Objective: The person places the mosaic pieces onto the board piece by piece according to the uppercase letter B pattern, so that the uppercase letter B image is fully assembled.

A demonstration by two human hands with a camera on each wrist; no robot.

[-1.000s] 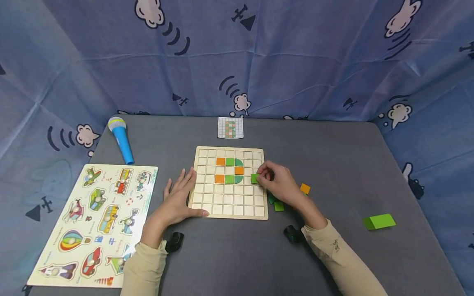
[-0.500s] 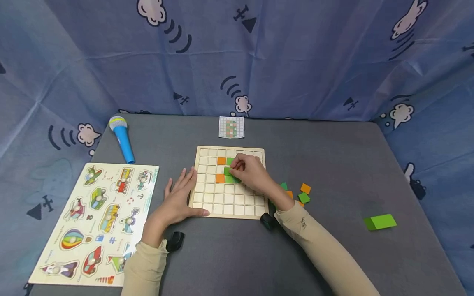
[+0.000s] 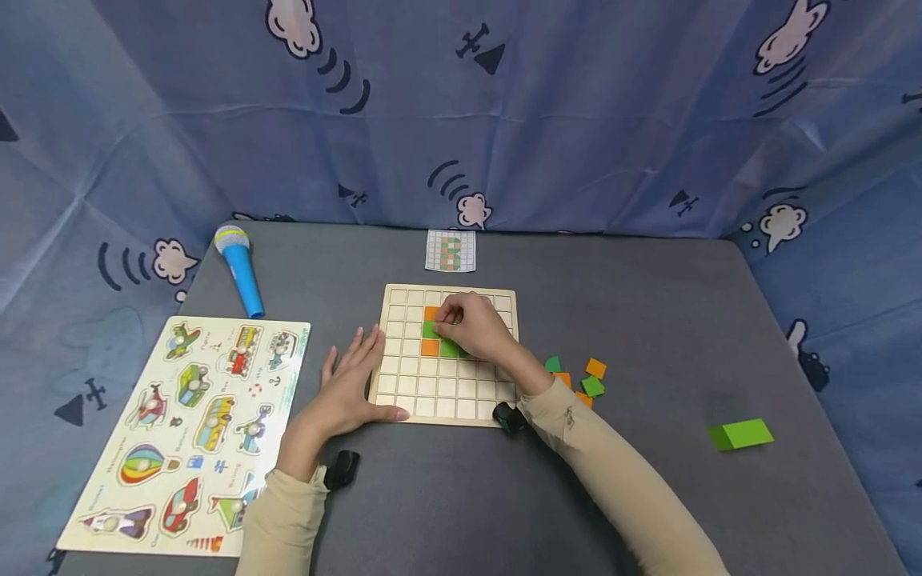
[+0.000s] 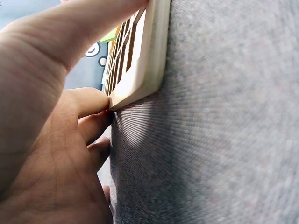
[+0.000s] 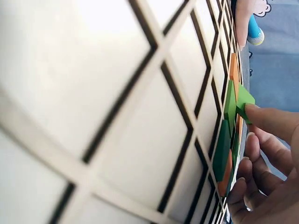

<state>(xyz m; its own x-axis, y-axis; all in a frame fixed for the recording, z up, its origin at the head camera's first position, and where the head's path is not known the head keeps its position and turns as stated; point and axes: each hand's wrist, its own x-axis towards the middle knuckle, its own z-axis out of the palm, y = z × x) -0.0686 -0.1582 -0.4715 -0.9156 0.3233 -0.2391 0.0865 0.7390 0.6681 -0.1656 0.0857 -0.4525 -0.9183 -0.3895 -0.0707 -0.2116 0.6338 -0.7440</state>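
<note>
A wooden grid board (image 3: 427, 387) lies mid-table with orange and green tiles set in its cells. My right hand (image 3: 475, 326) pinches a light green square tile (image 3: 430, 330) between thumb and forefinger, over the cell between two orange tiles. In the right wrist view that green tile (image 5: 245, 100) stands tilted against the board's face. Dark green tiles (image 5: 222, 148) are set nearby, largely covered by the hand in the head view. My left hand (image 3: 347, 390) rests spread at the board's left edge, its thumb (image 4: 93, 28) along the near rim and its fingers against the side.
Several loose orange and green tiles (image 3: 593, 386) lie right of the board. A small pattern card (image 3: 450, 251) sits behind it. At left are a picture puzzle board (image 3: 163, 384) and a blue toy microphone (image 3: 242, 276). A green block (image 3: 742, 434) stands at far right.
My right hand has carried the green tile leftward from the board's right edge to between the two orange tiles. My left hand has stayed in place.
</note>
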